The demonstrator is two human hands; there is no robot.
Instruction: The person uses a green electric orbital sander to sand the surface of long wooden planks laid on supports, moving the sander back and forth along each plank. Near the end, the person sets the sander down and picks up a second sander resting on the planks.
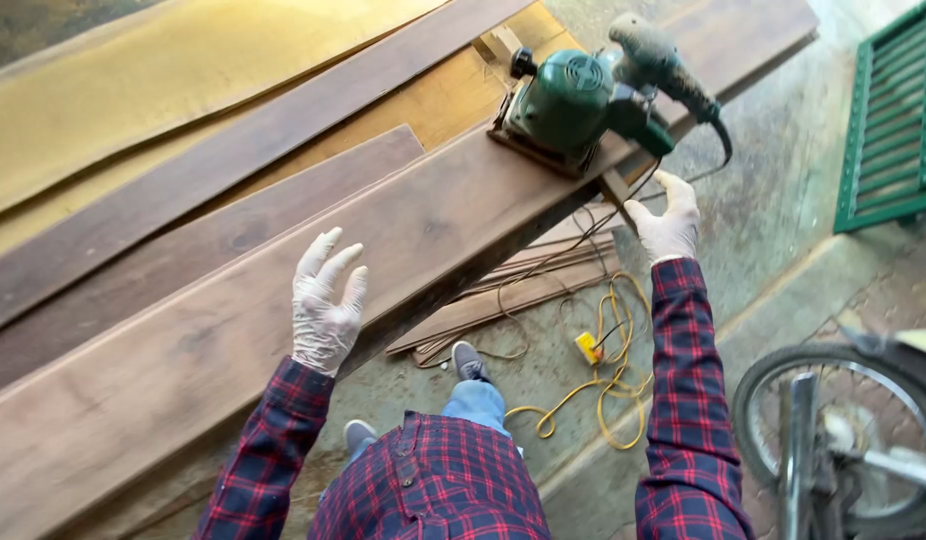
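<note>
Head cam: the green planer (583,100) sits parked flat on the long plank (283,300), so neither hand needs to hold it. My right hand (668,220) is open and empty just below the planer; my left hand (325,305), fingers spread, hovers over the plank further along, gripping nothing.

a grey, dusty concrete floor (783,200) carries thin brown wood strips (503,300), a tangled yellow cable (613,390) with a yellow plug block (588,347), and a motorcycle wheel (843,440) at the right edge.
</note>
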